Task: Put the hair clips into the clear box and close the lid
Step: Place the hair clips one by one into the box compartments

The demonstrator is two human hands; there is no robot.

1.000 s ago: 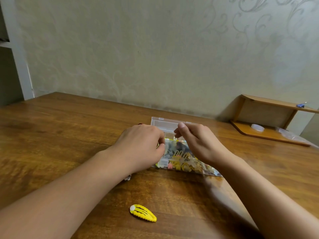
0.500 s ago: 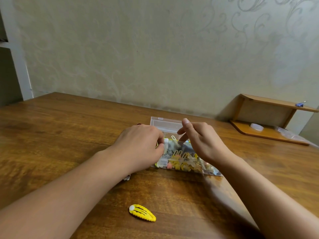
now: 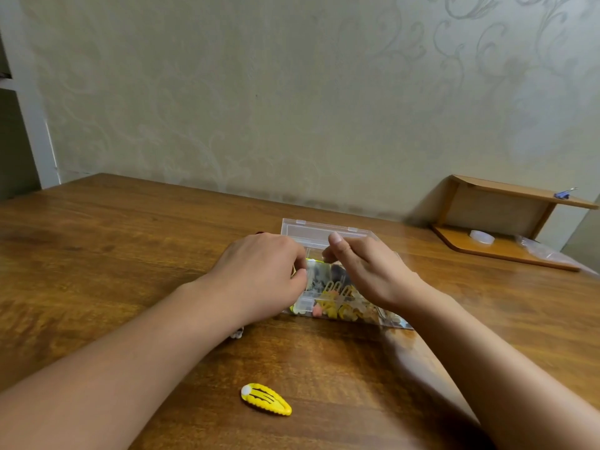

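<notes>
Working from left to right, you had your left hand (image 3: 263, 271) curled over the left end of the clear box (image 3: 328, 306), knuckles up, fingertips bent down at the box's rim. Something thin and yellowish showed at those fingertips, but whether the hand was pinching it or only the rim could not be told. A small white-and-dark object (image 3: 237, 333) peeked out from under your left wrist on the table (image 3: 113, 254); what it was could not be made out.

The box sat in the middle of the table with its lid (image 3: 319, 233) tipped up at the far side, open. Inside lay a heap of hair clips (image 3: 334, 300), mostly yellow, with some orange and dark ones, filling the box close to the rim.

Your right hand (image 3: 370, 271) hovered over the right half of the box, fingers curled in with the thumb raised toward the lid's near edge; if it held anything, that was hidden behind the fingers.

One yellow hair clip (image 3: 266, 400) with dark stripes lay by itself on the near part of the table, between your forearms and well apart from the box.

The table ran bare far out to the left and up to the wall (image 3: 292, 92). At the far right stood a low wooden shelf (image 3: 506, 219) with a small white round thing (image 3: 482, 237) on its lower board.
</notes>
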